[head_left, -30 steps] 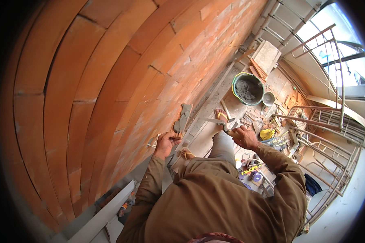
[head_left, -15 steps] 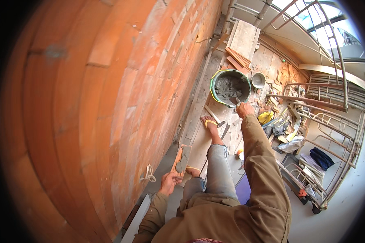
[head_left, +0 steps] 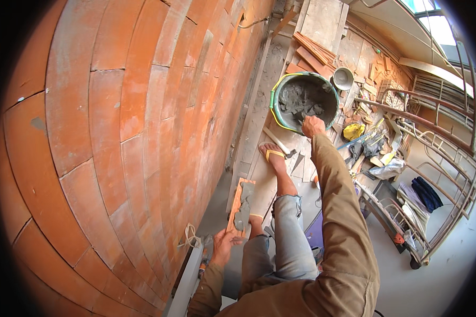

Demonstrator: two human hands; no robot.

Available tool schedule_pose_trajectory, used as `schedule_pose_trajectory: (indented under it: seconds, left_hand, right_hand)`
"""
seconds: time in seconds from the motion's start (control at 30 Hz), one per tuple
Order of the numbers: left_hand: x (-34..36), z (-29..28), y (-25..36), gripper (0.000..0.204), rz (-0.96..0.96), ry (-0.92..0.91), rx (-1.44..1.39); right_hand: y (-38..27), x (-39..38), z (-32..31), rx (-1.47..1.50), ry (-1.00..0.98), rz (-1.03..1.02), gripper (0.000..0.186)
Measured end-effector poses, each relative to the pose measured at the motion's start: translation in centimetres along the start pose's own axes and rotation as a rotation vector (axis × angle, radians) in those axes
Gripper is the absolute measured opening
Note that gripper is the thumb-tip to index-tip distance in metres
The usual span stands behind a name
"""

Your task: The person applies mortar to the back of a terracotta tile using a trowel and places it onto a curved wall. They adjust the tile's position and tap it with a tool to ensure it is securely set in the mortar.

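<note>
My left hand grips the lower end of a narrow terracotta brick tile, whose upper face carries a thick strip of wet grey mortar. My right hand is closed on a trowel at the near rim of a green bucket with a yellow handle. The trowel's blade is partly lost among the lumpy grey mortar inside the bucket. A small metal bowl stands just right of the bucket. A hammer lies beside my sandalled foot on the boards.
A brick wall fills the left side. Loose tiles and boards lie behind the bucket. Rubble, bags and a yellow bundle litter the right. Metal scaffold frames and folded dark cloth are at the far right.
My right hand has moved forward with the trowel from above my knee into the bucket. My left hand has moved lower, still holding the tile with mortar.
</note>
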State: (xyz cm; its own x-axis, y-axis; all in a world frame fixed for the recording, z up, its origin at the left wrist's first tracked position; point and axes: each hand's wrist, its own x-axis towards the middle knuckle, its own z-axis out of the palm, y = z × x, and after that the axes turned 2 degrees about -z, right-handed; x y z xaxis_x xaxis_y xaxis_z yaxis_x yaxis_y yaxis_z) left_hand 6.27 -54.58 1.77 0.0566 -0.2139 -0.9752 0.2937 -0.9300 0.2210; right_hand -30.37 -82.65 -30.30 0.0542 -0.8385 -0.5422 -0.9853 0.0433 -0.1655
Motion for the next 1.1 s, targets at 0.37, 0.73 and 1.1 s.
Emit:
schedule_pose_trajectory:
  seconds: [0.37,0.73,1.1]
  left_hand:
    - [6.4,2.5,3.8,0.026,0.076,-0.047,-0.111]
    - [7.0,8.6,13.2,0.027,0.084,-0.157,-0.299]
    - [3.9,6.6,15.0,0.026,0.222,-0.196,-0.349]
  right_hand:
    - [3.5,-5.4,-10.1,0.45,-0.264,0.009,0.047]
    - [-5.6,-22.8,-9.9,0.723,0.279,-0.277,0.045]
    - [-8.5,-30.4,-9.9,0.521,0.32,-0.433,0.047]
